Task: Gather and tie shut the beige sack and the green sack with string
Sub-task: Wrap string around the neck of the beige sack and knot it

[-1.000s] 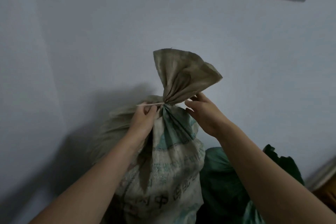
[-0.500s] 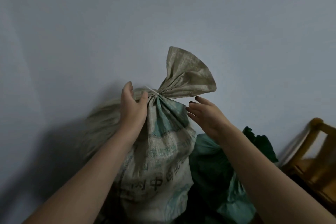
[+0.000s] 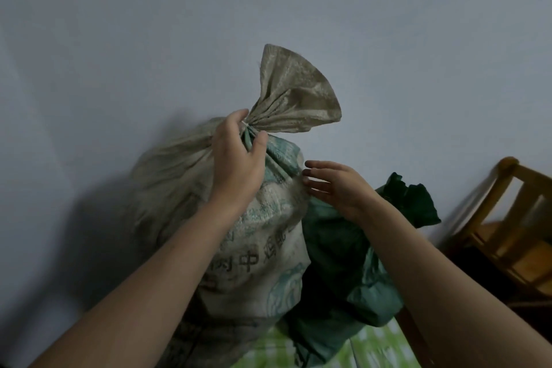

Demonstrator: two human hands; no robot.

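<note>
Left hand (image 3: 236,158) pinches beige sack (image 3: 257,248) neck at string (image 3: 245,123); right hand (image 3: 337,185) spread, empty, beside sack. Check knot tight w/ tug before green sack (image 3: 343,248).

L hand (image 3: 236,155) clenched, arm raised; R hand (image 3: 337,185) open, fingers spread.

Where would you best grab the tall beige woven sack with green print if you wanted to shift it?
Probably at the cinched neck of the beige woven sack, just under the fanned-out top. The cloth is bunched narrow there, so a hand can close around it. Come from the left, as the left hand does; the dark green sack crowds the right side.
</note>
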